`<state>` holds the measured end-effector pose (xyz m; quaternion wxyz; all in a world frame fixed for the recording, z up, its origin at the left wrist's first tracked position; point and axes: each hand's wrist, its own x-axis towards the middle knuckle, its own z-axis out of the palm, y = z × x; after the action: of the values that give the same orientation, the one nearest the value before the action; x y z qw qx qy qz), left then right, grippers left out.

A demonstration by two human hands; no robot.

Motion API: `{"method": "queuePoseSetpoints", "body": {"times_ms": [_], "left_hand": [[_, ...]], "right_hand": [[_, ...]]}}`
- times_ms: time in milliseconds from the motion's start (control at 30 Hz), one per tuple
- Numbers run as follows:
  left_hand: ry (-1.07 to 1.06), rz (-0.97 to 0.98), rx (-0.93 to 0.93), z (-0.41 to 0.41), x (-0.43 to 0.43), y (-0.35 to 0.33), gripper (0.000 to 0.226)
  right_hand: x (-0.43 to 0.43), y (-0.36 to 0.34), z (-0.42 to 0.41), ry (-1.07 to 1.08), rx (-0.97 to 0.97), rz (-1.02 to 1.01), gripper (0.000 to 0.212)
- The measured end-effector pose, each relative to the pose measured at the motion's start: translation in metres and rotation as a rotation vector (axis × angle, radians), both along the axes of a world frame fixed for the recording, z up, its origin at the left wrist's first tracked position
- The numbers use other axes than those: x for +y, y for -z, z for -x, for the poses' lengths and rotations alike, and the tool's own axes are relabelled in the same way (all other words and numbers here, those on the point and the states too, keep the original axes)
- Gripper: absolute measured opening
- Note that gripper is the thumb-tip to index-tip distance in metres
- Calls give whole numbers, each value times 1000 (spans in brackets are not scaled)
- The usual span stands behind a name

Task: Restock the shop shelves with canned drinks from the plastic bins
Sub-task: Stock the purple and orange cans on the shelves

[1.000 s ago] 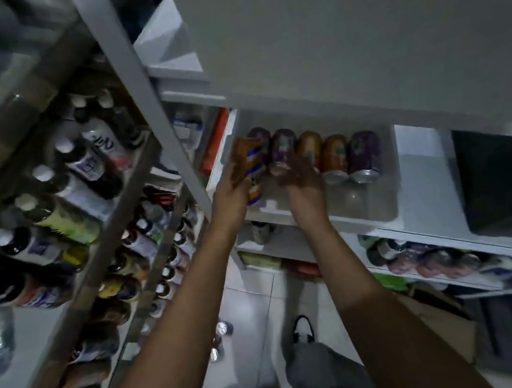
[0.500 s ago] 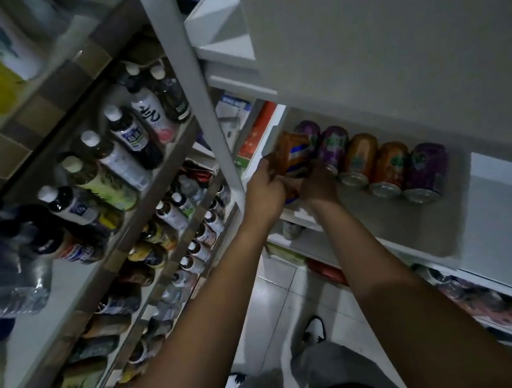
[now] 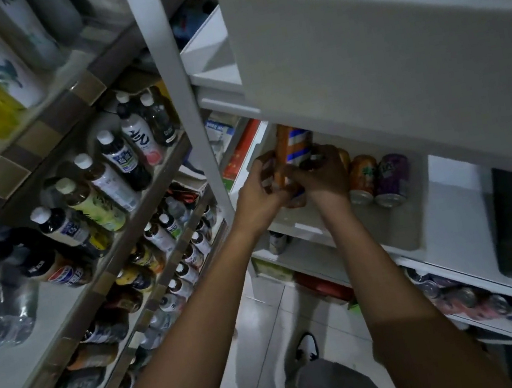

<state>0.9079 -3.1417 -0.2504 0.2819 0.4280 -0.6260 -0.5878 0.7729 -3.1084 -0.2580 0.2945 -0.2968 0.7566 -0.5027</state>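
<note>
Currently, both hands are raised into the white plastic bin (image 3: 415, 232) that sits on the white shelf (image 3: 449, 196) to the right of the vertical upright (image 3: 180, 105). The left hand (image 3: 256, 193) and the right hand (image 3: 324, 176) meet at the bin's left end, and both are closed around an orange can with blue-and-white stripes (image 3: 294, 147), which stands tilted above the knuckles. The left hand grips its lower left side; the right hand wraps its right side. Whether further cans are held beneath the fingers cannot be determined.

Just right of the right hand, an orange can (image 3: 361, 178) and a purple can (image 3: 391, 179) lie side by side in the same bin, touching each other, ends toward the camera. A second, larger white bin (image 3: 358, 43) occupies the shelf above.

Left of the upright, sloped shelves carry rows of bottled drinks (image 3: 116, 169). More cans (image 3: 458, 296) lie on the shelf below the bin.
</note>
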Motion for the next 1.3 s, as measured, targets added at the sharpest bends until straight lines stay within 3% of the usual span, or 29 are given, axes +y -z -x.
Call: {"method": "queuePoseSetpoints", "body": {"times_ms": [67,133,200,367,467,567,867,1300], "left_hand": [[-14,-1,38,-2,4,-6,74],[8,-63,59,-9,8,-13,70],[58,-120,82,-20,13,-16,68],[112,-141,67,-54,27,-21,61],[86,-189,99,-87,28,-24,44],[29,-188,117,-127,26,-29,45],[-245,31,215,-274,10,-96,40],[-740,336,198,-446,19,-215,26]], "right_hand": [[9,-12,-2,-3,-76,-5,42],[18,-23,-5,60,-316,-10,19],[32,-28,-14,116,-473,10,14],[59,-25,-50,81,-487,108,20],[62,-25,-78,34,-467,142,22],[57,-33,-115,-23,-469,177,23],[11,-101,-242,-395,-452,311,38],[-63,-220,-418,-875,-474,460,37]]}}
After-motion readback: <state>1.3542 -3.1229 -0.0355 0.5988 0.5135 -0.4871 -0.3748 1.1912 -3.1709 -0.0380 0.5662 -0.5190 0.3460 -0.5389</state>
